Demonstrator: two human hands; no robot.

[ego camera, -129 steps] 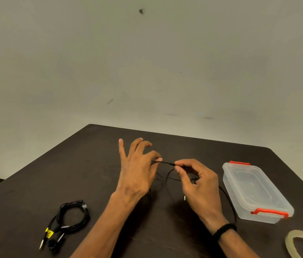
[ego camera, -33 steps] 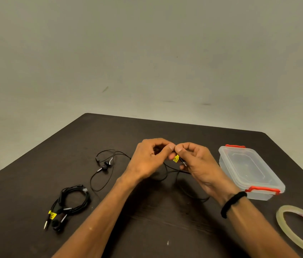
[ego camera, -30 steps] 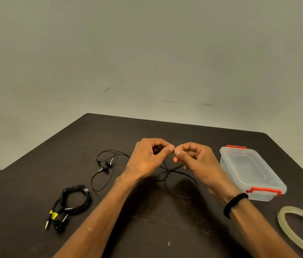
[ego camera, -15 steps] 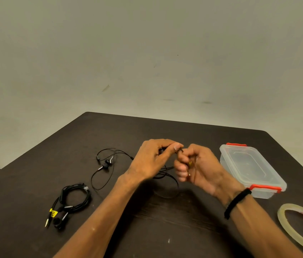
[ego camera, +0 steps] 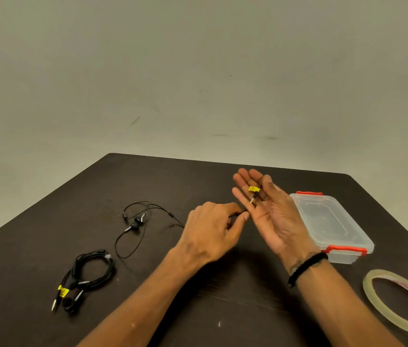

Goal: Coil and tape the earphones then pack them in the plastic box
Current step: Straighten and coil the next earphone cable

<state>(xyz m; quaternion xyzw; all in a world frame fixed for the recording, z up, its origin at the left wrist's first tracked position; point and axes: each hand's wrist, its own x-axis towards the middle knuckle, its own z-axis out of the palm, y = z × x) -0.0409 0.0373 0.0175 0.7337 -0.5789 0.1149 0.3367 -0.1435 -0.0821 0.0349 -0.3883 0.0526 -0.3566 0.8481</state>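
Observation:
My right hand (ego camera: 273, 216) is raised with its palm facing me and its fingers straight. Its thumb pins the yellow-tagged jack plug (ego camera: 254, 195) of the loose black earphones against the fingers. My left hand (ego camera: 213, 231) is curled beside it and pinches the black cable just below the right hand's little finger. The earbuds (ego camera: 135, 221) and a slack loop of the same cable lie on the table to the left. The clear plastic box (ego camera: 328, 221) with red clips stands shut at the right, apart from both hands.
A second pair of black earphones (ego camera: 90, 271), coiled and bound, lies at the front left of the dark table (ego camera: 47, 234). A roll of clear tape (ego camera: 398, 301) lies flat at the front right, near the table's edge.
My right hand has opened from a fist and turned palm up, showing the plug under its thumb. My left hand has dropped lower and keeps its pinch on the cable.

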